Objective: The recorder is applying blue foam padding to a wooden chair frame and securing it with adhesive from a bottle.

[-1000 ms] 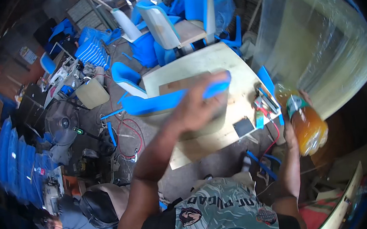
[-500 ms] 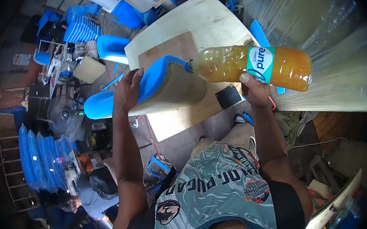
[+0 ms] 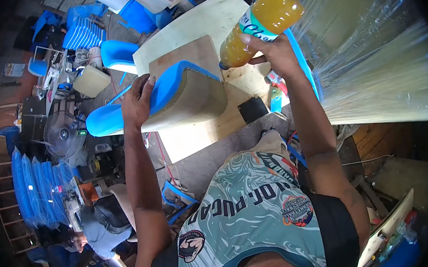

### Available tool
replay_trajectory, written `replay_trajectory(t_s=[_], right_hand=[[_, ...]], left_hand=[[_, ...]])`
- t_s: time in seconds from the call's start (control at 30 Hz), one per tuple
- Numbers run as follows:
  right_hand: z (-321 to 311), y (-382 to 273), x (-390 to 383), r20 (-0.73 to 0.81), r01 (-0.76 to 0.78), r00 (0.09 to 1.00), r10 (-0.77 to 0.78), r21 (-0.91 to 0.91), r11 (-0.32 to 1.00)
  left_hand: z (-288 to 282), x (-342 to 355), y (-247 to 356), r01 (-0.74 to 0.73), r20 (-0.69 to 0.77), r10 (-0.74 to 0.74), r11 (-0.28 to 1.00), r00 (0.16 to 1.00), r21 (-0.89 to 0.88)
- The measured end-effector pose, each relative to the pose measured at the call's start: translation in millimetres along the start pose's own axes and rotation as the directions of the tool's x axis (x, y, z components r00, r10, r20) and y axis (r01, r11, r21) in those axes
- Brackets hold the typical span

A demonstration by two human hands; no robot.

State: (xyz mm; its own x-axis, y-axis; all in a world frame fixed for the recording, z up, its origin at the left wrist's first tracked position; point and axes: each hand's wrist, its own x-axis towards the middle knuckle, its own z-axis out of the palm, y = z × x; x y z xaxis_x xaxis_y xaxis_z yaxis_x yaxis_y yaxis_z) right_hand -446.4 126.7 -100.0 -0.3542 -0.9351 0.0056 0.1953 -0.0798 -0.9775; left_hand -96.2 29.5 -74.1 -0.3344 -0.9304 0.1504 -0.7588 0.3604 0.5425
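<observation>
A curved chair shell (image 3: pixel 190 100) with a blue padded face (image 3: pixel 171 84) and a bare tan underside stands on its edge over the worktable. My left hand (image 3: pixel 137 102) grips its upper blue edge, the thumb along the near side; part of the fingers is hidden. Held in my right hand (image 3: pixel 278 54) is a large clear plastic bottle (image 3: pixel 277 8) of amber liquid, with a green and white label. It is tilted steeply, dark cap end (image 3: pixel 224 65) down, close to the shell's right end. Whether any liquid comes out cannot be seen.
Under the shell lies a pale wooden tabletop (image 3: pixel 179 144), with a black square (image 3: pixel 253 111) and small packages (image 3: pixel 276 100) near its right side. Plastic sheeting (image 3: pixel 366 69) covers a surface at right. A fan (image 3: pixel 64 134), wrapped blue pads (image 3: pixel 33 190) and another person (image 3: pixel 102 227) are at left.
The bottle has swung from nearly level to steeply cap-down, and its base has moved up and away. My right hand has risen with it. My left hand remains on the shell's edge.
</observation>
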Motion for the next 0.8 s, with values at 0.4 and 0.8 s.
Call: replay_trajectory(t_s=[0.4, 0.8], right_hand=[[29, 54, -80, -0.187, 0.388, 0.92, -0.344, 0.323, 0.863], [69, 55, -75, -0.123, 0.431, 0.883, -0.453, 0.595, 0.678]], left_hand=[[5, -3, 3, -0.079, -0.047, 0.085, 0.989, 0.995, 0.121], [0, -8, 9, -0.031, -0.082, 0.039, 0.995, 0.996, 0.098]])
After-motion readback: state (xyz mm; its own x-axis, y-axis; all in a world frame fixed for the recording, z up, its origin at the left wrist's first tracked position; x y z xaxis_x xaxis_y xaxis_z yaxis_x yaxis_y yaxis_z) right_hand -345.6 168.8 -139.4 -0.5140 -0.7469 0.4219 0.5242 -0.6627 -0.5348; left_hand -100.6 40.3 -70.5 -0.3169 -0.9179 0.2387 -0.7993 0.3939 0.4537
